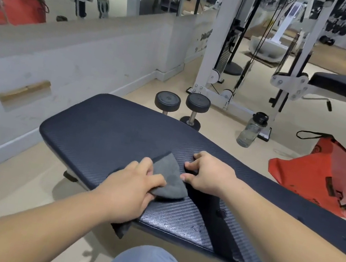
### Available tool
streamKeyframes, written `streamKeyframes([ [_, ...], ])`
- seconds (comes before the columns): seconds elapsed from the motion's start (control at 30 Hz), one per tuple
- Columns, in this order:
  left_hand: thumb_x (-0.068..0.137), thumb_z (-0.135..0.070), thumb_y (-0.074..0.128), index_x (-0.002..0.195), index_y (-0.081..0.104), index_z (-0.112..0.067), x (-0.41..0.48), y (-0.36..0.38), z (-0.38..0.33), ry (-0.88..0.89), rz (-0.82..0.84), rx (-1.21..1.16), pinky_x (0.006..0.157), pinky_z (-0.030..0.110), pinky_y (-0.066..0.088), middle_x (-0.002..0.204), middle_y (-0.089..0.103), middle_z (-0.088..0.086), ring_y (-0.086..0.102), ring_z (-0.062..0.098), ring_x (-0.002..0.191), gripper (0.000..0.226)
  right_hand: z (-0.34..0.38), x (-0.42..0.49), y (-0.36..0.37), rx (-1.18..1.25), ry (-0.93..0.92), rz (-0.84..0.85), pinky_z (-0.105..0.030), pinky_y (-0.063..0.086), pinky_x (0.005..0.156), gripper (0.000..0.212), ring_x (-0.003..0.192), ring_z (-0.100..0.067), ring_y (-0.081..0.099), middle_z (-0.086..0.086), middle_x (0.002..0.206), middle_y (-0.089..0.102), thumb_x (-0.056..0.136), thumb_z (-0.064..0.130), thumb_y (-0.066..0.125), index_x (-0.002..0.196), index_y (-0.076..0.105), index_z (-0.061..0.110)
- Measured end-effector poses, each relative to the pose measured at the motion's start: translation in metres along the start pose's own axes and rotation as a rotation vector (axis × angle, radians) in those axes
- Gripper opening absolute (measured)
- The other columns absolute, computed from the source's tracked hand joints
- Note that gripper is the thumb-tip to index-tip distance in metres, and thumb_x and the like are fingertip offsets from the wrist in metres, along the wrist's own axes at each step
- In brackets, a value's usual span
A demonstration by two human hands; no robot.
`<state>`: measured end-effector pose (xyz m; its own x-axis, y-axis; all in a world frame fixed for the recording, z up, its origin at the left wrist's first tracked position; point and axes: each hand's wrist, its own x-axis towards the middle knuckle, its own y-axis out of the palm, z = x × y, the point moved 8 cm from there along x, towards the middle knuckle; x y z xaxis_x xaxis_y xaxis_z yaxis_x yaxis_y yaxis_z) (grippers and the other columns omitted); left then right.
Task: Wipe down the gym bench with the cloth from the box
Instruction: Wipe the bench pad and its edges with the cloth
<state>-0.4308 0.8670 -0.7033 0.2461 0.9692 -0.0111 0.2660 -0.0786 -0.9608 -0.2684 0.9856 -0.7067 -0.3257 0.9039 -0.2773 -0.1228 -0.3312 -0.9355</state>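
- Head view, work surface: a long dark navy padded gym bench (107,133) with a ribbed, textured cover runs from the upper left to the lower right; a dark seam or gap crosses the padding just below the hands.
- Head view, the cloth: a small grey microfibre cloth (167,177) lies on the bench top near its near edge; one corner points away from the person and a darker end hangs over the near edge below the left wrist.
- Head view, left hand (134,189): it rests palm down on the cloth, fingers curled over the fabric and pressing it onto the padding.
- Head view, right hand (208,175): it sits just beside the cloth's right edge, fingertips bent onto the bench and touching or nearly touching the fabric; whether it pinches the cloth cannot be told.
- Head view, surroundings: two black round-headed dumbbells (179,107), a clear plastic water bottle with a black cap (251,130) and an orange fabric bag (319,173) stand on the beige floor beyond the bench. No box is visible.
- Technique, as judged: wiping appears under way. Flatten the cloth under a spread palm, use overlapping strokes along the ribbing, work into the seam, and cover the far end, which seems untouched.
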Motion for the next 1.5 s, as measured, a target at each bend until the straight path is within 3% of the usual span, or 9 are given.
streamKeyframes([
  [0.13,0.099,-0.034,0.05,0.126,0.051,-0.033,0.03,-0.009,0.03,-0.225,-0.089,0.062,0.073,0.041,0.05,0.118,0.038,0.0,0.045,0.025,0.104,0.027,0.008,-0.017,-0.006,-0.103,-0.114,0.01,-0.05,0.011,0.129,0.058,0.157,-0.019,0.026,0.002,0.167,0.036,0.096,0.061,0.058,0.148,0.056,0.035],
  [0.3,0.098,-0.031,0.05,0.121,0.047,-0.023,0.048,0.007,-0.013,-0.22,0.025,0.069,0.071,0.041,0.038,0.124,0.039,0.01,0.048,0.031,0.098,0.024,-0.003,-0.039,-0.052,0.047,-0.042,-0.192,-0.04,0.048,0.111,0.04,0.132,-0.02,0.06,0.006,0.142,0.066,0.1,0.042,0.058,0.136,0.066,0.027],
  [0.63,0.102,-0.028,0.047,0.126,0.049,-0.019,0.085,0.011,-0.025,-0.254,-0.013,0.088,0.071,0.041,0.039,0.124,0.036,0.011,0.046,0.032,0.104,0.026,-0.081,-0.078,-0.046,0.139,0.178,-0.081,-0.031,0.039,0.116,0.049,0.126,-0.019,0.058,0.001,0.156,0.054,0.107,0.032,0.046,0.154,0.048,0.021],
  [0.8,0.103,-0.039,0.042,0.123,0.05,-0.018,0.106,0.01,-0.031,-0.201,-0.061,0.09,0.069,0.041,0.041,0.119,0.039,0.011,0.048,0.032,0.095,0.03,-0.13,-0.058,-0.044,0.169,0.193,-0.176,-0.036,0.038,0.119,0.047,0.146,-0.023,0.046,0.001,0.159,0.05,0.107,0.036,0.043,0.148,0.055,0.018],
  [0.97,0.103,-0.028,0.044,0.121,0.048,-0.019,0.129,0.011,-0.027,-0.405,-0.031,0.099,0.07,0.044,0.039,0.12,0.035,0.012,0.033,0.029,0.09,0.021,-0.143,-0.04,-0.036,0.083,0.166,-0.105,-0.042,0.053,0.099,0.041,0.119,-0.032,0.064,-0.006,0.128,0.073,0.103,0.041,0.042,0.117,0.073,0.019],
  [1.07,0.103,-0.037,0.042,0.118,0.05,-0.02,0.123,0.023,-0.061,-0.282,0.002,0.094,0.073,0.043,0.042,0.109,0.032,0.007,0.038,0.028,0.087,0.024,-0.152,-0.035,-0.034,0.081,0.177,-0.078,-0.034,0.05,0.082,0.033,0.106,-0.033,0.067,-0.006,0.111,0.076,0.099,0.041,0.043,0.087,0.069,0.024],
  [1.2,0.102,-0.04,0.045,0.121,0.054,-0.025,0.132,0.016,-0.06,-0.108,-0.005,0.075,0.077,0.044,0.051,0.105,0.036,0.004,0.048,0.028,0.085,0.027,-0.157,-0.036,-0.044,0.187,0.155,-0.038,-0.03,0.048,0.082,0.03,0.097,-0.025,0.063,0.0,0.104,0.075,0.099,0.037,0.05,0.108,0.077,0.027],
  [1.37,0.104,-0.036,0.04,0.121,0.052,-0.022,0.158,0.009,-0.029,-0.402,-0.071,0.138,0.07,0.045,0.041,0.113,0.036,0.01,0.038,0.03,0.09,0.025,-0.155,-0.028,-0.052,0.149,0.156,-0.05,-0.031,0.053,0.075,0.021,0.09,-0.025,0.065,0.007,0.084,0.072,0.089,0.034,0.054,0.076,0.07,0.027],
  [1.5,0.101,-0.041,0.045,0.127,0.054,-0.031,0.16,0.024,-0.078,-0.046,-0.05,0.102,0.077,0.046,0.052,0.111,0.039,0.005,0.052,0.031,0.096,0.03,-0.155,-0.03,-0.053,0.098,0.157,-0.045,-0.035,0.059,0.088,0.028,0.104,-0.025,0.068,0.004,0.107,0.078,0.09,0.036,0.055,0.105,0.076,0.025],
])
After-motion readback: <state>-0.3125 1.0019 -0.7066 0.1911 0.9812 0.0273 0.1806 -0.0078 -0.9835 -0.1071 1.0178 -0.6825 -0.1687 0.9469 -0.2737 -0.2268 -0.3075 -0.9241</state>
